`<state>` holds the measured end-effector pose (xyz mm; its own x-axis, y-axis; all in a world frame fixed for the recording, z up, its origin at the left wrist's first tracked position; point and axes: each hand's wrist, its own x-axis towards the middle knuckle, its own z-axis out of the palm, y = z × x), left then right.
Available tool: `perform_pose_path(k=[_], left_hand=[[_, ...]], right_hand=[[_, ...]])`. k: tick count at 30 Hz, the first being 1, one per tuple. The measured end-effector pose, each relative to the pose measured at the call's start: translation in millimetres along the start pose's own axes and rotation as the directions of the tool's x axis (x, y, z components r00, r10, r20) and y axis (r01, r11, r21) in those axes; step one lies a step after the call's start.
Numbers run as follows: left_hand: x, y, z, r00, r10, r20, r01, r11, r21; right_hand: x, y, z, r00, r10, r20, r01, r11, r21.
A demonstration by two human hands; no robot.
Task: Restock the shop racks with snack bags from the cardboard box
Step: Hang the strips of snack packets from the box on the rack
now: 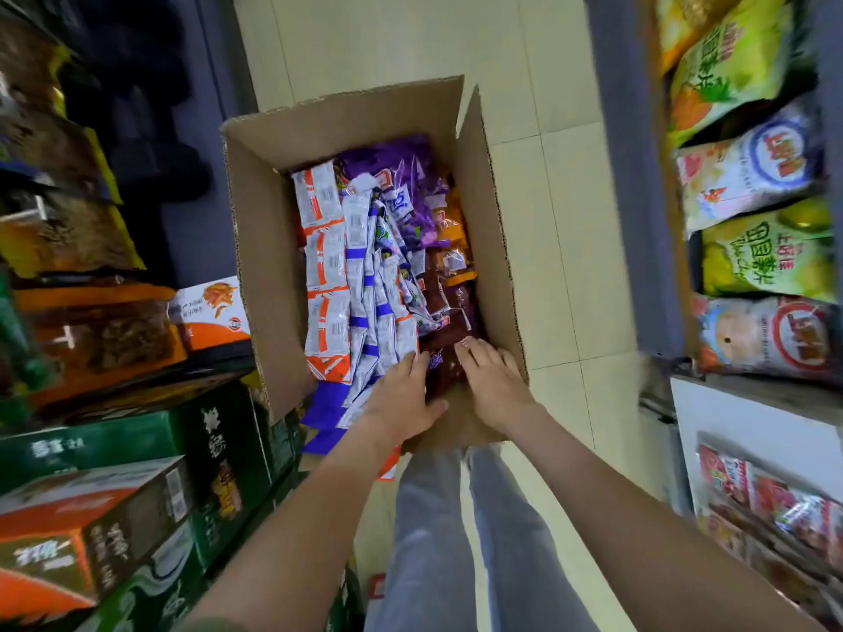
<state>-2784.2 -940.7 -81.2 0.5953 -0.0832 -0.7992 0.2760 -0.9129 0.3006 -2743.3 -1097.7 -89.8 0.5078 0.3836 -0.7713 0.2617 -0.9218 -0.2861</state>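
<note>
An open cardboard box (269, 248) stands on the floor between two racks, full of snack bags. Strips of white bags with orange and blue edges (346, 285) lie on its left side, purple bags (401, 175) at the far end, dark brown bags (449, 312) on the right. Both hands reach into the near end. My left hand (401, 394) lies flat against the left side of a dark brown bag (444, 364), fingers straight. On the same bag's right side rests my right hand (490, 376), fingers spread. The bag sits between the two hands.
The right rack (748, 184) carries green and white chip bags, with red packets (775, 499) lower down. On the left stand dark snack bags (68, 239), an orange-white carton (212, 312) and stacked green and orange boxes (137, 485). Pale tiled floor (524, 84) runs beyond the box.
</note>
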Motion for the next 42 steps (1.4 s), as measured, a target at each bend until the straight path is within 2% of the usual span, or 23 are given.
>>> perform_pose_path(k=[4, 6, 8, 10, 13, 15, 17, 20, 22, 25, 27, 31, 33, 36, 38, 42], left_hand=[[-11.2, 1.6, -2.6, 0.973, -0.011, 0.229, -0.013, 0.995, 0.103], [-22.0, -0.2, -10.3, 0.933, -0.075, 0.351, -0.007, 0.974, 0.225], [-36.7, -3.2, -19.3, 0.900, -0.152, 0.408, 0.003, 0.939, 0.343], [-50.3, -4.7, -28.3, 0.892, -0.233, 0.387, 0.070, 0.917, 0.392], [-64.6, -5.2, -41.0, 0.896, -0.351, 0.272, 0.238, 0.897, 0.373], [-77.0, -2.3, -54.4, 0.903, -0.374, 0.212, 0.282, 0.887, 0.365], [-90.6, 5.1, -72.4, 0.938, -0.319, 0.139, 0.240, 0.882, 0.406], [-112.8, 27.8, -107.0, 0.991, -0.135, -0.009, 0.124, 0.875, 0.469], [-127.3, 48.8, -133.4, 0.994, -0.001, -0.105, 0.050, 0.883, 0.466], [-148.9, 77.7, -170.9, 0.959, 0.161, -0.235, -0.049, 0.906, 0.421], [-166.0, 92.4, -196.2, 0.915, 0.219, -0.340, -0.087, 0.927, 0.364], [-204.6, 115.4, -241.8, 0.816, 0.218, -0.536, -0.210, 0.975, 0.076], [-220.4, 124.4, -260.2, 0.805, 0.228, -0.548, -0.282, 0.959, -0.015], [-239.5, 142.3, -278.1, 0.819, 0.318, -0.478, -0.426, 0.894, -0.136], [-250.3, 161.9, -280.6, 0.803, 0.388, -0.451, -0.522, 0.824, -0.221], [-266.7, 216.2, -271.7, 0.780, 0.516, -0.355, -0.624, 0.687, -0.372]], right_hand=[[-1.3, -5.3, -7.1, 0.999, -0.037, -0.001, 0.037, 0.999, 0.028], [-3.7, -5.1, -12.7, 0.997, -0.056, 0.043, 0.054, 0.997, 0.049], [-8.3, -4.5, -20.9, 0.995, -0.063, 0.081, 0.057, 0.996, 0.066], [-14.2, -5.2, -31.9, 0.993, -0.066, 0.100, 0.059, 0.996, 0.071], [-26.6, -10.1, -51.4, 0.989, -0.060, 0.135, 0.053, 0.997, 0.059], [-38.2, -17.0, -66.4, 0.988, -0.065, 0.143, 0.054, 0.995, 0.081], [-52.3, -25.8, -82.0, 0.987, -0.099, 0.123, 0.082, 0.987, 0.140], [-78.2, -42.8, -108.2, 0.986, -0.162, 0.049, 0.141, 0.944, 0.298], [-96.8, -57.3, -127.4, 0.978, -0.202, -0.044, 0.203, 0.889, 0.410], [-122.0, -75.8, -159.8, 0.951, -0.212, -0.226, 0.303, 0.784, 0.541], [-139.0, -83.7, -184.8, 0.932, -0.143, -0.333, 0.331, 0.711, 0.621], [-174.7, -86.4, -227.7, 0.880, 0.016, -0.475, 0.385, 0.563, 0.732], [-199.8, -84.2, -244.4, 0.841, 0.125, -0.526, 0.424, 0.452, 0.785], [-241.5, -70.9, -257.0, 0.778, 0.271, -0.567, 0.488, 0.309, 0.817], [-269.0, -59.1, -259.2, 0.740, 0.303, -0.600, 0.534, 0.278, 0.799], [-323.0, -31.3, -251.7, 0.644, 0.418, -0.641, 0.604, 0.235, 0.761]])
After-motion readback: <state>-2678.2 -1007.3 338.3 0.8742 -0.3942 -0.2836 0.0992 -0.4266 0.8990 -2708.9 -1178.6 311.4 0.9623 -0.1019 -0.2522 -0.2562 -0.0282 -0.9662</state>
